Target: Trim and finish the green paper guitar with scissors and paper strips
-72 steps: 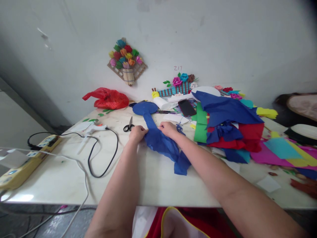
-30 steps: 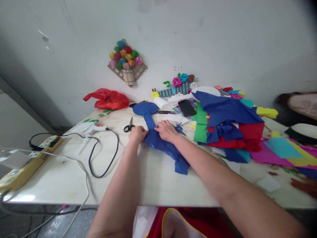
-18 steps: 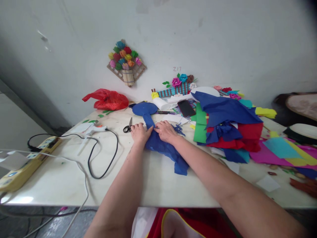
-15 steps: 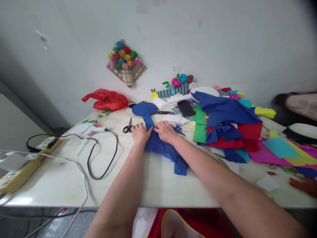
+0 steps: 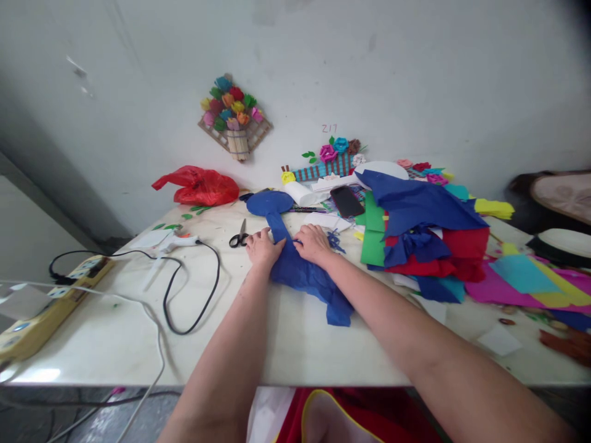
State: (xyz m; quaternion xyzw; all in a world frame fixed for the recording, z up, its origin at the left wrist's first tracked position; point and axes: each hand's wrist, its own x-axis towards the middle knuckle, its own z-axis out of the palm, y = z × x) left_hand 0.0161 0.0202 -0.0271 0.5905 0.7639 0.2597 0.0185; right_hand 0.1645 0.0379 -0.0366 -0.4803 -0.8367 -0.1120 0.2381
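A blue piece with a round disc [image 5: 269, 203] at its far end and a narrow neck [image 5: 276, 226] lies on the table in front of me. A crinkled sheet of blue paper [image 5: 300, 271] spreads from the neck toward me, its near edge trailing right. My left hand [image 5: 263, 248] grips the left side where neck and sheet meet, thumb on the blue paper. On the opposite side my right hand [image 5: 314, 245] pinches the sheet's upper edge; its fingertips are partly hidden. Black-handled scissors [image 5: 238, 239] lie just left of my left hand.
A white glue gun [image 5: 178, 241] with a black cord and a yellow power strip [image 5: 55, 304] lie left. Behind are a red plastic bag [image 5: 203, 186] and a phone [image 5: 347, 202]. Coloured paper sheets [image 5: 429, 209] pile up at right; blue scraps [image 5: 336, 241] lie beside my right hand.
My right hand has shifted slightly right, away from the left hand, drawing the edge of the blue paper along. My left hand stays nearly in place.
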